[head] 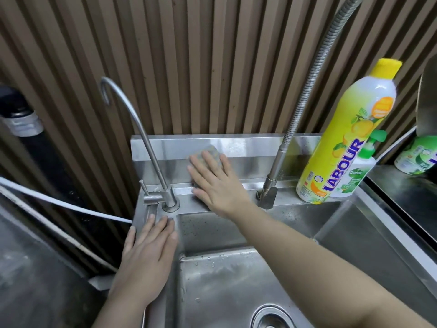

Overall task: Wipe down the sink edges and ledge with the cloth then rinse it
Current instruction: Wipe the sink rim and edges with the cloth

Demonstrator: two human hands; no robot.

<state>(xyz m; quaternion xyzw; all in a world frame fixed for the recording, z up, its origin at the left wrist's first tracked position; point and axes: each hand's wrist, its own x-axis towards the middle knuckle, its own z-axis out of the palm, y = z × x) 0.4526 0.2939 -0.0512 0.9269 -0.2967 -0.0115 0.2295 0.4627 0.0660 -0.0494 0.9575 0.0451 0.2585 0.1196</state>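
The right hand [216,183] pressed the cloth [208,153] flat behind the sink [236,275]; the left hand [149,252] lay spread on its left rim.

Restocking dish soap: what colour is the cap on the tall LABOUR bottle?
The cap is yellow; head view.

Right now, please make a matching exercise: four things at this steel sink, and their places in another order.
1. grey square cloth
2. tall yellow plastic bottle
3. left hand
4. thin curved steel tap

A. ledge, right end
B. flat on sink's left edge
C. under right hand, on backsplash
D. ledge, left end

Pairs: 1-C, 2-A, 3-B, 4-D
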